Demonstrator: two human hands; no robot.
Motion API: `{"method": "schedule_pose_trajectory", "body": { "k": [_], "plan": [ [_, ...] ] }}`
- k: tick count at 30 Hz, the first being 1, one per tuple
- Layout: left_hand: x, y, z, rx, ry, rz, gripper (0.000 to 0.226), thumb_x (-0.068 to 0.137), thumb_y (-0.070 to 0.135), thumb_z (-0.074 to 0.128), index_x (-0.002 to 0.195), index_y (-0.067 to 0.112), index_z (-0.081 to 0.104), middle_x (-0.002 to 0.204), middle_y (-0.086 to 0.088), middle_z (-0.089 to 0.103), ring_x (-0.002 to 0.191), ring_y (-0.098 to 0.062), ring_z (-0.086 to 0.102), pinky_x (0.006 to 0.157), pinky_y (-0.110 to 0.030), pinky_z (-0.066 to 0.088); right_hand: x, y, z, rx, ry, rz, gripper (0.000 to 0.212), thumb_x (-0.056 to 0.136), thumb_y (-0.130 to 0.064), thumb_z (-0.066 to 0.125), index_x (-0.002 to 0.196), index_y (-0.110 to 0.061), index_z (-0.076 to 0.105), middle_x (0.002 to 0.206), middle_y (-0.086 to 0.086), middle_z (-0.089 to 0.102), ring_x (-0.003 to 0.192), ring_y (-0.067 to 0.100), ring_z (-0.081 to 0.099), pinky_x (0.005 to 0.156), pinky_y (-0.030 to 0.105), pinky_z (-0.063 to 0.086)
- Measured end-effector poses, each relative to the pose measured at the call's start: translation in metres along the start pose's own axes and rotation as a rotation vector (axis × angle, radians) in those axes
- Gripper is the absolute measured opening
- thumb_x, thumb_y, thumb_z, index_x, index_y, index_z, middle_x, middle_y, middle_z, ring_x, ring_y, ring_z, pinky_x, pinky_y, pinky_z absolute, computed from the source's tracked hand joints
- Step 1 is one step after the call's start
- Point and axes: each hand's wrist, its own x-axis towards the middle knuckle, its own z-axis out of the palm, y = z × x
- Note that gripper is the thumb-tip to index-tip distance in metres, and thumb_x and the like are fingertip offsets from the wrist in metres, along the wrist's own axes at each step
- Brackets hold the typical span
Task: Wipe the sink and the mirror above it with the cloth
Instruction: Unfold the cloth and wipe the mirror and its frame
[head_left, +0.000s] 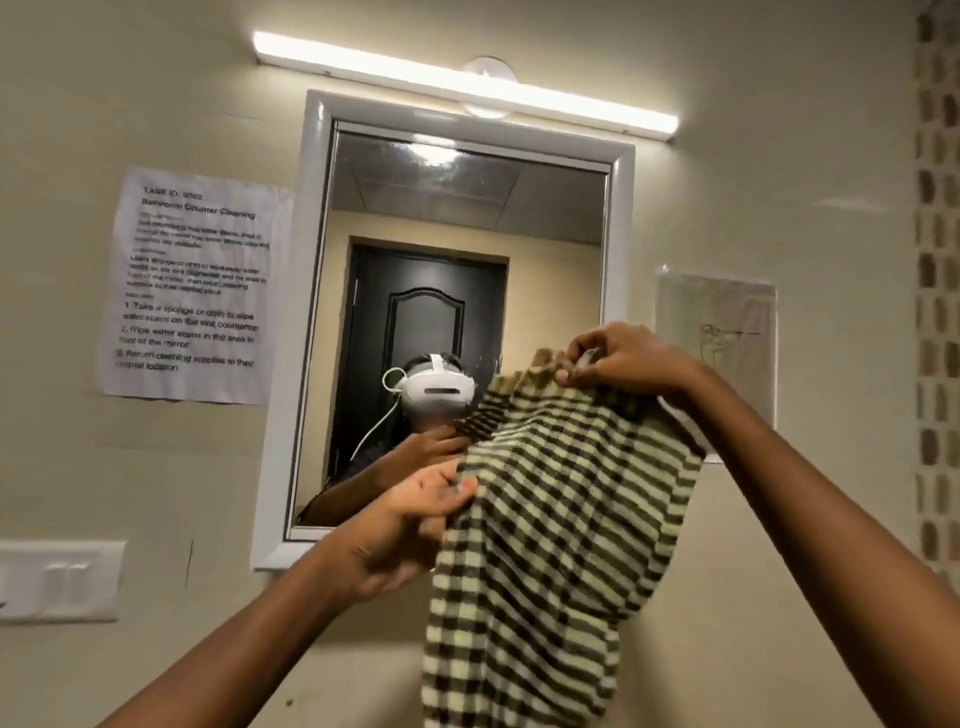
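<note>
A checked cloth (550, 519) in pale green and dark brown hangs in front of the lower right part of the mirror (467, 218), which has a white frame. My left hand (410, 525) pinches the cloth's left edge near the mirror's bottom. My right hand (618, 364) grips the cloth's top edge higher up, by the mirror's right side. The cloth hangs spread between both hands and covers the mirror's lower right corner. The sink is out of view below.
A lit tube light (467, 83) runs above the mirror. A printed instruction sheet (192, 286) is taped to the wall at the left, and a smaller paper (717, 332) at the right. A switch panel (57, 582) sits low left. Mosaic tiles (937, 312) line the right edge.
</note>
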Motion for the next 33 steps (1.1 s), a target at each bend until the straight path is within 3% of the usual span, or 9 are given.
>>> {"method": "schedule_pose_trajectory", "body": {
  "k": [4, 7, 12, 15, 17, 22, 26, 30, 33],
  "plan": [
    [0.001, -0.002, 0.009, -0.225, 0.184, 0.013, 0.026, 0.075, 0.008, 0.057, 0.09, 0.016, 0.076, 0.098, -0.006, 0.074, 0.089, -0.017, 0.07, 0.086, -0.029, 0.055, -0.04, 0.045, 0.081, -0.112, 0.01, 0.167, 0.023, 0.08, -0.029, 0.07, 0.098, -0.016, 0.062, 0.083, -0.002, 0.063, 0.077, 0.015, 0.059, 0.07, 0.029, 0.052],
    [0.001, -0.011, 0.011, -0.234, 0.299, -0.034, 0.028, 0.075, 0.011, 0.053, 0.089, 0.016, 0.076, 0.098, -0.007, 0.074, 0.092, -0.019, 0.068, 0.094, -0.032, 0.048, -0.106, 0.044, 0.137, -0.026, 0.378, 0.192, 0.011, 0.081, -0.024, 0.067, 0.087, -0.018, 0.059, 0.079, 0.001, 0.062, 0.071, 0.02, 0.057, 0.06, 0.03, 0.043],
    [-0.002, -0.021, 0.003, -0.244, 0.348, -0.027, 0.043, 0.076, 0.016, 0.053, 0.119, 0.018, 0.058, 0.091, -0.004, 0.075, 0.082, -0.016, 0.071, 0.078, -0.031, 0.053, -0.2, 0.003, 0.205, 1.122, 0.375, 0.553, 0.025, 0.076, -0.003, 0.075, 0.06, -0.01, 0.058, 0.042, 0.012, 0.053, 0.031, 0.016, 0.044, 0.037, 0.017, 0.038],
    [-0.004, -0.026, 0.0, -0.295, 0.327, -0.054, 0.042, 0.077, 0.013, 0.052, 0.118, 0.019, 0.056, 0.088, -0.007, 0.076, 0.076, -0.017, 0.073, 0.06, -0.026, 0.059, -0.202, -0.013, 0.22, 1.511, 0.309, 0.6, 0.06, 0.039, -0.031, 0.09, 0.08, 0.0, 0.058, 0.048, 0.011, 0.061, 0.03, 0.01, 0.053, 0.032, 0.016, 0.042],
    [-0.006, -0.028, 0.001, -0.305, 0.339, -0.04, 0.043, 0.075, 0.014, 0.052, 0.118, 0.019, 0.055, 0.085, -0.007, 0.076, 0.074, -0.017, 0.073, 0.058, -0.025, 0.059, -0.196, -0.01, 0.22, 1.461, 0.385, 0.573, 0.055, 0.061, -0.042, 0.071, 0.102, -0.011, 0.05, 0.074, 0.012, 0.071, 0.056, 0.013, 0.068, 0.047, 0.026, 0.053],
    [-0.011, -0.031, 0.0, -0.456, 0.376, -0.001, 0.072, 0.059, 0.013, 0.078, 0.127, 0.01, 0.053, 0.089, -0.01, 0.076, 0.079, -0.02, 0.073, 0.062, -0.031, 0.06, -0.191, -0.005, 0.224, 1.295, 0.478, 0.566, 0.089, 0.023, -0.09, 0.06, 0.097, -0.043, 0.044, 0.1, -0.002, 0.065, 0.092, 0.023, 0.065, 0.089, 0.041, 0.046],
    [-0.012, -0.039, 0.002, -0.471, 0.392, -0.024, 0.045, 0.073, 0.017, 0.057, 0.117, 0.012, 0.057, 0.084, -0.007, 0.076, 0.077, -0.016, 0.073, 0.07, -0.032, 0.061, -0.184, -0.014, 0.234, 1.141, 0.263, 0.546, 0.105, 0.02, -0.101, 0.041, 0.099, -0.033, 0.05, 0.077, -0.004, 0.063, 0.068, 0.012, 0.061, 0.074, 0.032, 0.049],
    [-0.012, -0.041, 0.009, -0.462, 0.399, -0.005, 0.031, 0.083, 0.017, 0.05, 0.112, 0.013, 0.058, 0.081, -0.006, 0.076, 0.074, -0.016, 0.073, 0.064, -0.03, 0.061, -0.176, -0.026, 0.221, 0.964, 0.19, 0.442, 0.071, 0.05, -0.096, 0.026, 0.093, -0.043, 0.045, 0.113, -0.004, 0.059, 0.104, 0.014, 0.058, 0.096, 0.037, 0.047],
    [-0.014, -0.042, 0.012, -0.481, 0.418, -0.006, 0.023, 0.09, 0.02, 0.045, 0.106, 0.013, 0.061, 0.078, -0.007, 0.076, 0.071, -0.017, 0.073, 0.059, -0.03, 0.061, -0.172, -0.022, 0.218, 0.503, 0.392, 0.499, 0.062, 0.066, -0.086, 0.025, 0.1, -0.035, 0.038, 0.114, -0.006, 0.042, 0.101, 0.011, 0.05, 0.076, 0.025, 0.043]
  ]
}}
